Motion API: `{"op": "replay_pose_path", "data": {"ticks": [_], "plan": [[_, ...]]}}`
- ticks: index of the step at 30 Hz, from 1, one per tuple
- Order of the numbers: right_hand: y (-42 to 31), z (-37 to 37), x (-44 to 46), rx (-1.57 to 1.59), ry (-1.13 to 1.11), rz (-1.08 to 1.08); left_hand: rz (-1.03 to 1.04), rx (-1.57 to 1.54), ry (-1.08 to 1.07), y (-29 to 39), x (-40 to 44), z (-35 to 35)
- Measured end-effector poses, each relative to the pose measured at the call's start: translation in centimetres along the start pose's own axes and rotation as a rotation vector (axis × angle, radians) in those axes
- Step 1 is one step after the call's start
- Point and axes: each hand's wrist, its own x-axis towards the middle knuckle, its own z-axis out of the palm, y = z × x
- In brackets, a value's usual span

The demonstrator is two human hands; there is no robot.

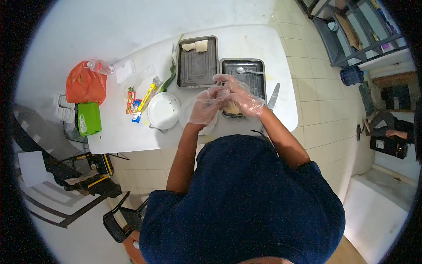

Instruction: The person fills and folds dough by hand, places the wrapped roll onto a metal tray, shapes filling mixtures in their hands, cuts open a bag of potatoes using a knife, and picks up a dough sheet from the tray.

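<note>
My left hand and my right hand, both in clear plastic gloves, meet at the fingertips over the left side of a dark metal tray. Their fingers are bent and pressed together; whatever is between them is hidden. Just below the fingers shows some pale yellowish food, partly covered by my right hand. A metal spoon rests across the tray's far part. Under and beside my left hand lies a whitish round plate or sheet, mostly covered.
A larger tray holds pale rolled pieces. Green onion, a white plate, a yellow packet and an orange bag are leftward. A knife lies at the right. Another person sits far right.
</note>
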Motion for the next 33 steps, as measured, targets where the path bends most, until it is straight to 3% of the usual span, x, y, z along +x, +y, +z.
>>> {"op": "replay_pose_path", "data": {"ticks": [5, 14, 16, 19, 26, 29, 33], "plan": [[0.0, -0.7, 0.0, -0.111, -0.004, -0.056, 0.062, -0.002, 0.004, 0.7, -0.3, -0.1], [-2.0, -1.0, 0.2, -0.181, -0.02, -0.028, 0.357, 0.36, -0.115, 1.2, 0.6, -2.6], [-3.1, -1.1, 0.2, -0.194, -0.029, -0.062, 0.32, 0.395, -0.114, 2.6, 0.4, -2.6], [-2.0, -1.3, 0.5, -0.185, -0.009, -0.278, 0.319, 0.32, -0.114, 2.4, 0.4, -2.3], [-2.5, -2.2, 0.6, -0.204, -0.052, -0.274, 0.099, 0.127, -0.08, 1.9, 0.3, -2.3], [-3.1, -2.2, 0.5, -0.158, -0.047, -0.204, 0.191, 0.067, -0.151, 2.0, 0.2, -3.0], [-3.7, -2.4, 0.3, -0.239, -0.03, -0.136, 0.309, 0.217, -0.204, 4.0, 0.2, -3.3]]}}
